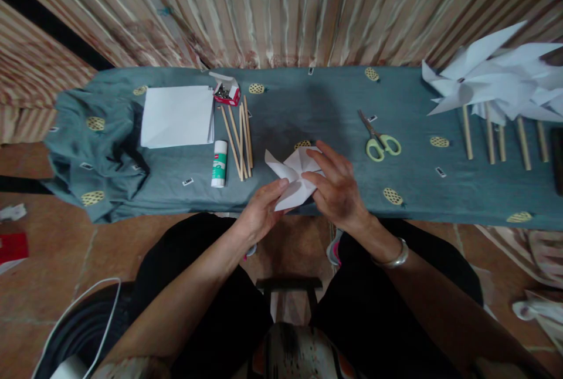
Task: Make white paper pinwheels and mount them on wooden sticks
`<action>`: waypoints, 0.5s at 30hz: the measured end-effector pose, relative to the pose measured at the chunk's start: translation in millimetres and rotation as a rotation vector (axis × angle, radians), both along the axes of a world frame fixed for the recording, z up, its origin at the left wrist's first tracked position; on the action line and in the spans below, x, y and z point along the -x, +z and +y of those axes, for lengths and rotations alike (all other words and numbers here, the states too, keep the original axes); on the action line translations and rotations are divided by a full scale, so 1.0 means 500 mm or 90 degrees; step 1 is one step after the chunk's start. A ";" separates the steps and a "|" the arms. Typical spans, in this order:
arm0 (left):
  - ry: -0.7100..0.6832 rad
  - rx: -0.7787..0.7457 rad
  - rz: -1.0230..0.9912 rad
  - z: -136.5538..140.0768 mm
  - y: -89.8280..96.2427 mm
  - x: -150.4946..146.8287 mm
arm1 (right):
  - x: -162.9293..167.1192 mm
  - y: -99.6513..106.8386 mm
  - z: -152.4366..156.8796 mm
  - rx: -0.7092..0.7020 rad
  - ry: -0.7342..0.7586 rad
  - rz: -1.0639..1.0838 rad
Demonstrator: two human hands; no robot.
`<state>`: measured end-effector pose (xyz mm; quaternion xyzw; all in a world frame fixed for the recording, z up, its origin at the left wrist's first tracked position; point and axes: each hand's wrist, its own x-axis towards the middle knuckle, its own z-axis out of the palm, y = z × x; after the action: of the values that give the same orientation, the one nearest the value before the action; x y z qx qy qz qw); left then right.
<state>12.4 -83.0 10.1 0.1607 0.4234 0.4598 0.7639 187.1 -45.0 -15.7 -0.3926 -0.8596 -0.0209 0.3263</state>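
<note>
A white paper pinwheel (295, 178) with folded blades is held between my two hands over the front edge of the cloth-covered table. My left hand (263, 206) pinches its lower left blade, thumb on top and fingers beneath. From the right, my right hand (336, 185) closes on the pinwheel, its fingertips near the centre and the right blades. Its thumb is hidden. A green and white glue stick (219, 163) stands left of my left hand, beside several thin wooden sticks (240, 141). Green-handled scissors (380, 139) lie to the right of my right hand.
A stack of white paper (177, 117) lies at the left, with an opened red and white box (227, 90) of small metal pieces at its corner. Several finished pinwheels (492, 77) on sticks lie at the far right. The tablecloth (329, 115) is bunched at the left end.
</note>
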 end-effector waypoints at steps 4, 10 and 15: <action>0.018 0.026 -0.001 0.005 0.014 -0.011 | 0.007 0.011 -0.009 -0.055 0.010 -0.046; 0.043 0.030 -0.004 0.012 0.017 -0.018 | 0.008 0.017 -0.019 -0.097 0.018 -0.030; 0.056 0.004 0.028 0.014 0.005 -0.014 | 0.004 0.026 -0.029 -0.053 0.038 -0.061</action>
<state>19.5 -76.0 12.7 0.1493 0.4480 0.4879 0.7341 185.3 -59.4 -2.8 -0.3514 -0.8840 -0.0653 0.3012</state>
